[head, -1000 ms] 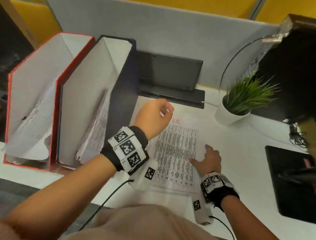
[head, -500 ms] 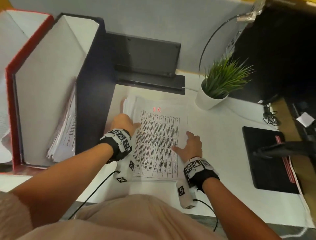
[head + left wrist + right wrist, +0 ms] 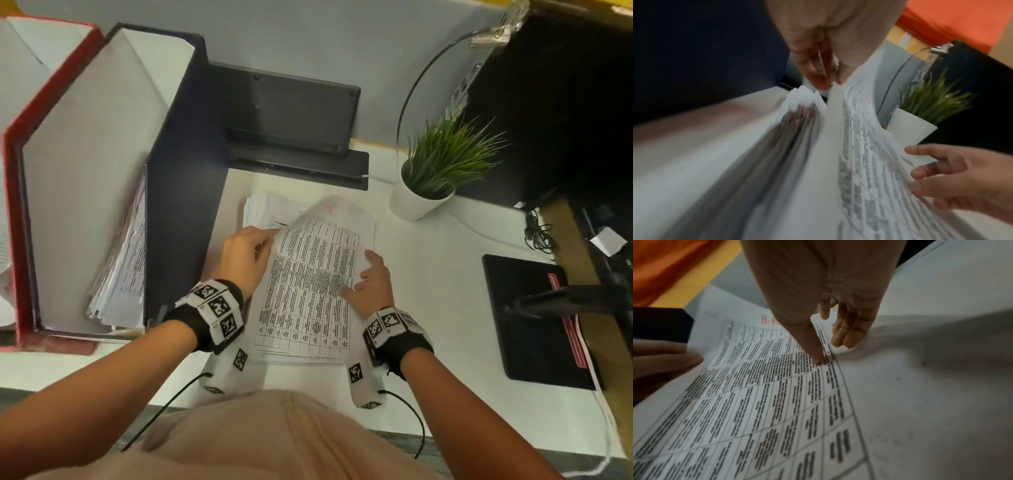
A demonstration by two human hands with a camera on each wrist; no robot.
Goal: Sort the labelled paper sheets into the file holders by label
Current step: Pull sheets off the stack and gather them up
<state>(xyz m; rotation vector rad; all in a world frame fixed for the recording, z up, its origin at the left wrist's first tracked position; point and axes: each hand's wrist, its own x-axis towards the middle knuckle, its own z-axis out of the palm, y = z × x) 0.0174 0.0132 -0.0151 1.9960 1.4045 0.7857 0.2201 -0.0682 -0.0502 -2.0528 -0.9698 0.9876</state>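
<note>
The top sheet [image 3: 308, 287], a printed table with a red handwritten label [image 3: 330, 207], lies bowed on a stack of sheets [image 3: 260, 209] on the white desk. My left hand [image 3: 274, 234] pinches its upper left edge and lifts it; in the left wrist view the left hand [image 3: 828, 82] holds that edge between thumb and fingers above the fanned stack [image 3: 803, 100]. My right hand [image 3: 359, 274] rests on the sheet's right side, thumb [image 3: 818, 356] pressing the print and fingers [image 3: 849, 337] straight at the edge. A red file holder [image 3: 10, 178] and a dark blue file holder [image 3: 185, 164], both holding papers, stand at the left.
A potted green plant [image 3: 442, 161] stands right of the stack. A black device [image 3: 287, 113] sits behind it against the grey partition. A black pad [image 3: 527, 325] lies at the right, with cables [image 3: 537, 233] beyond. Bare white desk [image 3: 428, 308] lies between sheet and pad.
My left hand came down from beside the blue holder to the stack's left edge, then pinched the top sheet and raised it so it bows. My right hand stayed on the sheet.
</note>
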